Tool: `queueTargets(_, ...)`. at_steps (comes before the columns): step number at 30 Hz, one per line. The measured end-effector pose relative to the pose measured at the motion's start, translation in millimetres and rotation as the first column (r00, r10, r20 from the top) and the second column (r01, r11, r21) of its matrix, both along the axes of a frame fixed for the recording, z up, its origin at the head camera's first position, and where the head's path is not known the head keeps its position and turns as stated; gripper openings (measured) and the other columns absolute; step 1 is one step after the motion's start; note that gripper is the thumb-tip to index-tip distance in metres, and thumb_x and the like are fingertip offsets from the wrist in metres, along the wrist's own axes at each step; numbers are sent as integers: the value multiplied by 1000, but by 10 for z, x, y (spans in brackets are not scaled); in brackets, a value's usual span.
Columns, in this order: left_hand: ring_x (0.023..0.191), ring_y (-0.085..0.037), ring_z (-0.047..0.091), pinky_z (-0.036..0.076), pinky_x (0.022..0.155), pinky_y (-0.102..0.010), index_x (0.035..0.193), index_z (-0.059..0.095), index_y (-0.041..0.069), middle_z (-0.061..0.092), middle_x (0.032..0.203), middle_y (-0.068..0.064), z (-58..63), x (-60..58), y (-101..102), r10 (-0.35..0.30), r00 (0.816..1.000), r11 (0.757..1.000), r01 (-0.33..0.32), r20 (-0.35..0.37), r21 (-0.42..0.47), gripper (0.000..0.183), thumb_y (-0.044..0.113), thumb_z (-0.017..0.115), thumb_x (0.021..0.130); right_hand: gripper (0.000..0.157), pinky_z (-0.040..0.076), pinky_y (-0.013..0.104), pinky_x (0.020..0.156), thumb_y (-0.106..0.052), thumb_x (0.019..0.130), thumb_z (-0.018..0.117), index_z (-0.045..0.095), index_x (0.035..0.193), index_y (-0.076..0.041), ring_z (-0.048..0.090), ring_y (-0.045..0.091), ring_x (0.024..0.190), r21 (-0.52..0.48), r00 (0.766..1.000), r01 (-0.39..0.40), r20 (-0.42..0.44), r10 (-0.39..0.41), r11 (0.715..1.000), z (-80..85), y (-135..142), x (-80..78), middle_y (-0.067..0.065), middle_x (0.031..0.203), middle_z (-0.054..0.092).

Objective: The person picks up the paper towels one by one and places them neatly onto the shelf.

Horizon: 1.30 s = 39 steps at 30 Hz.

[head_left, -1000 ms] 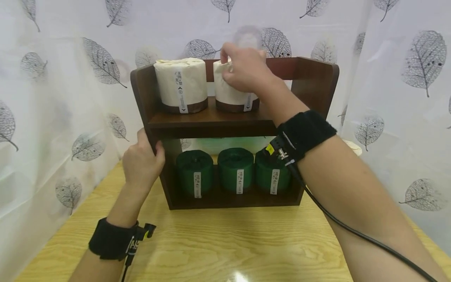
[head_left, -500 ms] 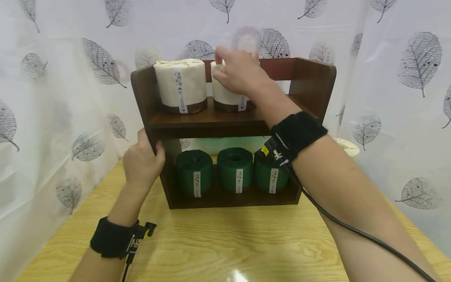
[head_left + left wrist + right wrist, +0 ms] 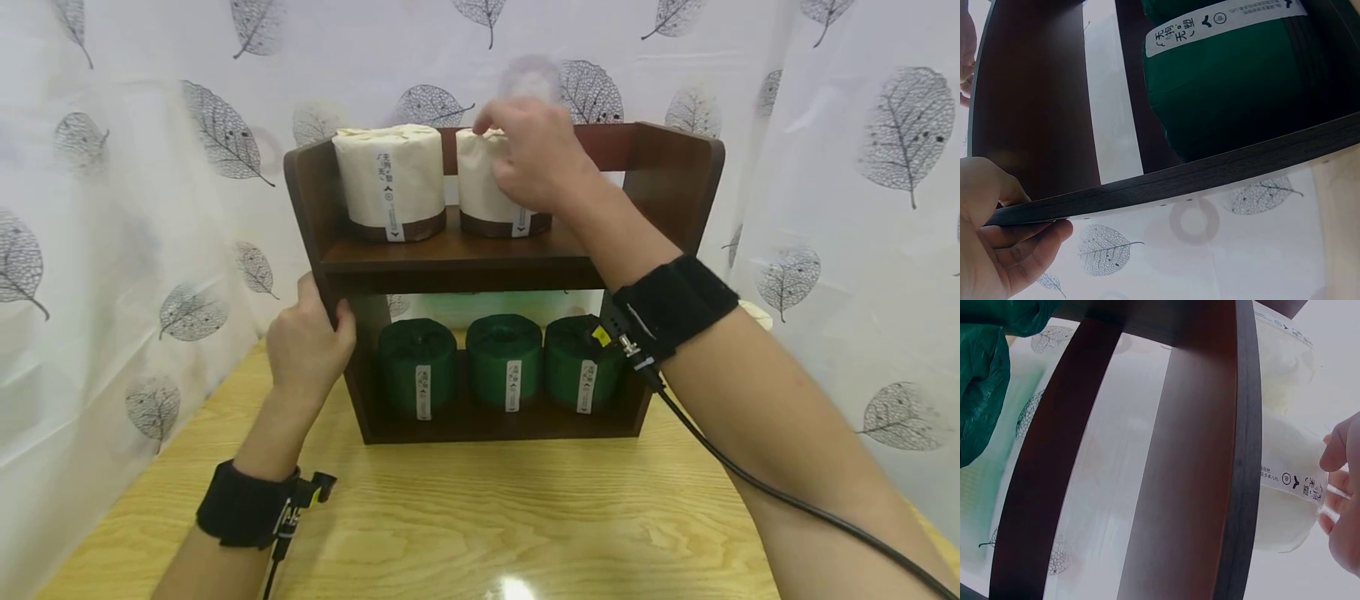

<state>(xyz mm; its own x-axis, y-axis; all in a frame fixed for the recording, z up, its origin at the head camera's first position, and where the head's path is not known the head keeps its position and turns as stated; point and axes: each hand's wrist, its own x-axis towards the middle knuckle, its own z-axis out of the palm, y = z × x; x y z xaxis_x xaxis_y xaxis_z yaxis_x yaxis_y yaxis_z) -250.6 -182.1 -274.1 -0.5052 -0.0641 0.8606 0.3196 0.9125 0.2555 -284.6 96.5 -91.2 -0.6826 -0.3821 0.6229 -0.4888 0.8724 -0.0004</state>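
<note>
My left hand point(image 3: 309, 342) grips the left side panel of a dark brown wooden two-tier shelf point(image 3: 465, 265); in the left wrist view its thumb and fingers lie on either side of the panel's edge. On the upper tier stand two cream-wrapped tissue rolls, a left roll point(image 3: 393, 179) and a second roll point(image 3: 480, 187), each with a white label strip. My right hand point(image 3: 536, 154) is at the top of the second roll, its fingers bent loosely over the rim. In the right wrist view its fingertips are beside the roll's top end point(image 3: 1291, 512); I cannot tell how firmly they touch.
Several green-wrapped rolls point(image 3: 504, 367) stand in a row on the lower tier. The shelf rests on a wood-grain table point(image 3: 480, 508). A leaf-patterned curtain point(image 3: 180, 50) hangs behind. Part of another cream roll point(image 3: 757, 314) shows behind my right arm. A black cable trails from each wristband.
The second roll's label has turned slightly leftward since a second ago. My right hand moved left with it, then back right across the roll. My left hand keeps its place.
</note>
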Motion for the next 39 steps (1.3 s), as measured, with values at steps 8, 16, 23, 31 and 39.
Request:
queueTargets(8, 49, -43, 53, 38, 40, -53, 103, 48, -5, 53, 57, -25, -4, 6, 8, -6, 1000, 1000, 6, -10, -2, 34, 19, 54, 81, 41, 36, 33, 95, -31, 87, 44, 51, 123, -14, 35, 21, 120, -164, 990, 97, 117, -78, 982, -57, 29, 8, 7, 133, 43)
queueTargets(16, 48, -43, 51, 37, 40, -53, 102, 48, -5, 51, 56, -25, -17, 21, -7, 8, 1000, 1000, -8, -10, 6, 33, 19, 55, 81, 41, 34, 33, 98, -29, 88, 42, 50, 126, -16, 34, 20, 125, -137, 997, 32, 72, -22, 990, -141, -16, -32, 7, 132, 47)
queueTargets(23, 48, -42, 51, 37, 39, -52, 103, 48, -5, 52, 56, -25, -5, 15, 6, -3, 1000, 1000, 3, -10, -2, 34, 21, 55, 82, 46, 28, 32, 103, -37, 90, 42, 46, 133, -22, 22, 15, 133, -130, 996, 83, 34, -79, 988, -133, 82, 94, 0, 143, 35)
queueTargets(31, 47, -41, 51, 37, 39, -52, 102, 48, -6, 52, 56, -24, 6, 15, 23, -11, 1000, 1000, 11, -16, -2, 34, 21, 55, 82, 45, 25, 30, 105, -37, 92, 44, 47, 133, -19, 21, 15, 134, -141, 987, 49, -145, -69, 989, -93, 234, 393, 0, 145, 34)
queueTargets(39, 48, -41, 51, 38, 39, -52, 102, 48, -6, 52, 57, -25, -1, 23, 17, 2, 1000, 1000, -2, -8, -2, 35, 21, 54, 82, 43, 26, 29, 104, -34, 89, 49, 54, 127, -16, 30, 13, 130, -218, 944, -70, -331, -6, 973, -179, 404, 697, 3, 140, 43)
